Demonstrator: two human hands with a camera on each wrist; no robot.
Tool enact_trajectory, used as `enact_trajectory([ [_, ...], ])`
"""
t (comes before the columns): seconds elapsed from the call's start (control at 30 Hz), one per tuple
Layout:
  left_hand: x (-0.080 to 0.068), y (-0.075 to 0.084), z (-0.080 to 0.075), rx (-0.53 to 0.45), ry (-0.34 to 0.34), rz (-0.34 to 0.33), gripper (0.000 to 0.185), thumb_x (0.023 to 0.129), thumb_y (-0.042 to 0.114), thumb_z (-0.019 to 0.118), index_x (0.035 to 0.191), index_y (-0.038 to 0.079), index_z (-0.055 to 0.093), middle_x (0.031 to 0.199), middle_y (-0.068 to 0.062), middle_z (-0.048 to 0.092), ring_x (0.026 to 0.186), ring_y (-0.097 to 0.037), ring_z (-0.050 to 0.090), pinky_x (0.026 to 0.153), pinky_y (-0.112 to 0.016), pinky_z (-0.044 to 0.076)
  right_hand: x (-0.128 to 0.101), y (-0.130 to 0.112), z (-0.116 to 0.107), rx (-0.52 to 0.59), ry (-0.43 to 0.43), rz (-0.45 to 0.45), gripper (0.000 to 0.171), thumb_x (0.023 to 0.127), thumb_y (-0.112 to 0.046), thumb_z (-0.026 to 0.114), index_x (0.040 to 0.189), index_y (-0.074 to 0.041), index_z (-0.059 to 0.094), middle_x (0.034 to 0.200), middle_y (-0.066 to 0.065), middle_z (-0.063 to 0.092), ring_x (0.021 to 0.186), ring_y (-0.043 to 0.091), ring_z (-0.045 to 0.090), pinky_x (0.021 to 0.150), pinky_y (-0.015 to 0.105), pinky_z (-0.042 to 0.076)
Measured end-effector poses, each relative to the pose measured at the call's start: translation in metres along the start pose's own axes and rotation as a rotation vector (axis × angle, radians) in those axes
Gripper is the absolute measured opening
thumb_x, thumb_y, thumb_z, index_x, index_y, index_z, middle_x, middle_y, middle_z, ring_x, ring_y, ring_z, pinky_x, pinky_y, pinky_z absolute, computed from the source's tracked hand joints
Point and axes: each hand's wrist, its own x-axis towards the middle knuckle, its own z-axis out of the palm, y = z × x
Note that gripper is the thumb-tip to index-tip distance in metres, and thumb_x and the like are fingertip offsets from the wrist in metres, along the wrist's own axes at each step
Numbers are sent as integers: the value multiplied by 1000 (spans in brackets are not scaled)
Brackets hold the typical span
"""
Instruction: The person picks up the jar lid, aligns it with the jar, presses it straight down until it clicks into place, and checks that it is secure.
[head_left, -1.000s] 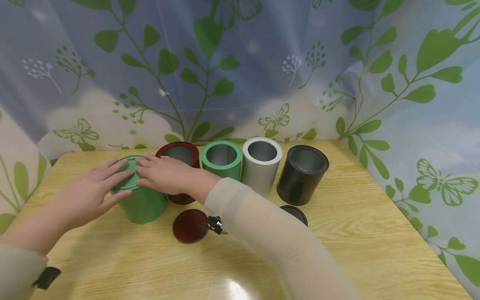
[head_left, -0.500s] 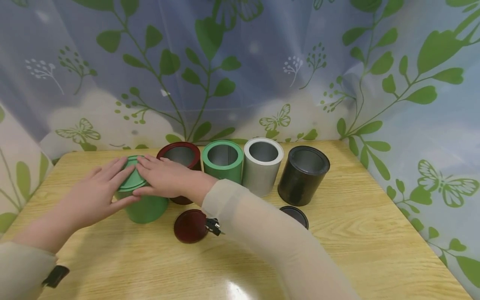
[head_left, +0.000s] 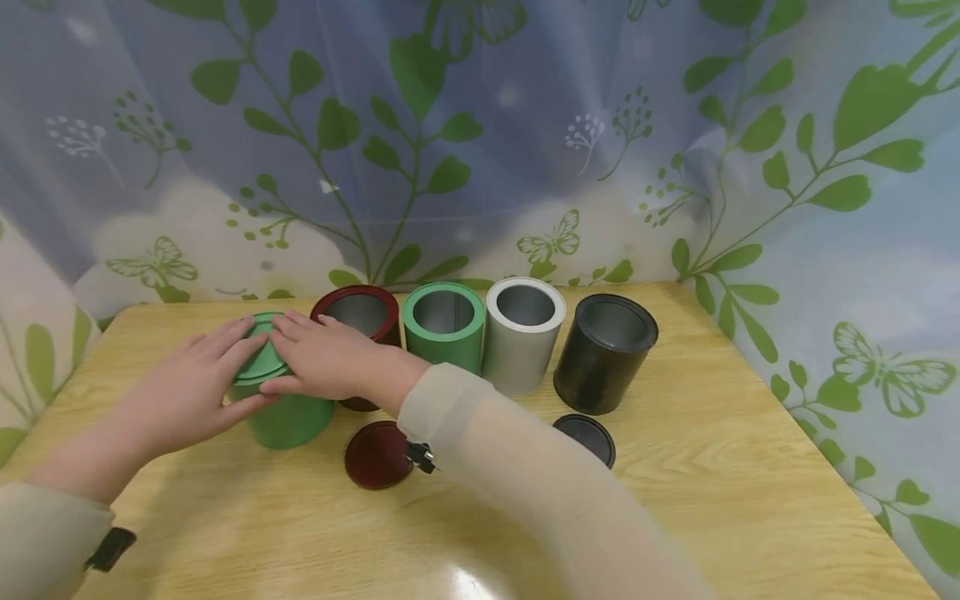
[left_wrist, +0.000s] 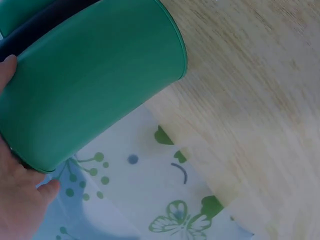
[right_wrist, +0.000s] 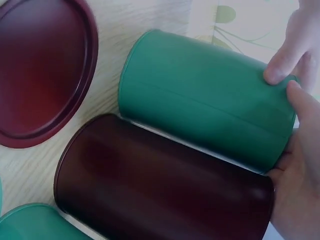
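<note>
A lidded green can point(head_left: 288, 421) stands upright at the left of the row. Both hands lie over its green lid point(head_left: 261, 363), fingers extended. My left hand point(head_left: 183, 392) covers the left part of the lid, its thumb reaching across the front of the rim. From the right, my right hand point(head_left: 326, 358) rests on the lid with its thumb near the left one. A double edge shows at the front of the lid, so whether it sits flush I cannot tell. In the right wrist view, the green can point(right_wrist: 200, 95) lies close beside a dark red can point(right_wrist: 160, 185).
Further right stand an uncovered green can point(head_left: 465, 354), a white can point(head_left: 517, 362) and a black can point(head_left: 600, 379), also uncovered. A dark red lid point(head_left: 377, 456) and a black lid point(head_left: 585, 437) lie on the wooden table point(head_left: 712, 467). A patterned curtain point(head_left: 480, 167) hangs behind.
The left hand has shifted right and the right hand slightly down, bringing the thumbs closer together at the can's front. The lid's double edge has become visible. The other cans stay put.
</note>
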Motion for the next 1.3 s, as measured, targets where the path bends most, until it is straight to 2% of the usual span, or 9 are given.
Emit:
enact_trajectory([
  [0.13, 1, 0, 0, -10, 21, 15, 80, 77, 36, 76, 136, -6, 42, 140, -29, 35, 123, -44, 37, 94, -60, 31, -1, 0, -1, -9, 6, 8, 79, 89, -67, 20, 151, -20, 5, 155, -5, -3, 139, 7, -9, 113, 34, 5],
  [0.3, -3, 2, -1, -10, -8, -46, 81, 79, 42, 72, 140, -1, 39, 144, -25, 31, 129, -41, 31, 96, -66, 25, -6, 0, -2, -28, 18, -9, 77, 90, -65, 20, 151, -21, 4, 155, -6, -3, 138, 7, -10, 113, 35, 4],
  [0.37, -7, 3, -2, -1, 8, -49, 79, 81, 44, 69, 140, 1, 40, 145, -24, 31, 130, -41, 31, 98, -66, 22, -11, -1, -3, -44, 33, -33, 75, 92, -63, 22, 151, -21, 5, 155, -6, -3, 139, 7, -10, 113, 36, 4],
  [0.43, -12, 6, -3, 10, 74, -3, 72, 85, 51, 61, 136, 2, 47, 142, -23, 37, 127, -40, 36, 98, -65, 25, -17, -1, -3, -61, 59, -72, 69, 94, -58, 25, 151, -22, 9, 155, -5, 1, 139, 8, -6, 113, 36, 5],
  [0.53, -17, 10, -4, 36, 246, 111, 65, 92, 57, 43, 122, 2, 61, 128, -22, 53, 113, -38, 52, 92, -60, 35, -24, -2, -3, -91, 104, -136, 59, 98, -49, 30, 150, -24, 18, 155, -6, 11, 140, 8, 2, 113, 35, 6],
  [0.63, -19, 15, -5, 66, 387, 197, 70, 97, 57, 27, 109, 1, 68, 111, -21, 64, 95, -35, 62, 82, -57, 43, -28, -3, -2, -121, 144, -176, 52, 100, -42, 33, 149, -25, 26, 153, -6, 20, 139, 8, 10, 113, 33, 9],
  [0.67, -19, 16, -5, 72, 411, 205, 68, 98, 54, 28, 108, 1, 69, 107, -20, 65, 91, -34, 63, 80, -55, 44, -29, -3, -2, -130, 152, -179, 50, 101, -40, 33, 148, -25, 26, 152, -7, 22, 139, 8, 11, 113, 33, 9],
  [0.9, -20, 19, -5, 70, 419, 202, 66, 100, 48, 25, 106, 0, 70, 101, -18, 68, 86, -36, 65, 72, -53, 49, -28, -3, 0, -140, 172, -178, 46, 102, -33, 35, 147, -26, 29, 149, -10, 29, 137, 5, 21, 112, 30, 14],
  [1.3, -19, 17, -3, 65, 464, 212, 62, 101, 45, 28, 100, 0, 71, 98, -18, 68, 79, -35, 66, 60, -49, 52, -25, -3, 2, -126, 163, -187, 45, 103, -18, 32, 147, -25, 29, 149, -10, 28, 136, 5, 22, 110, 20, 13],
])
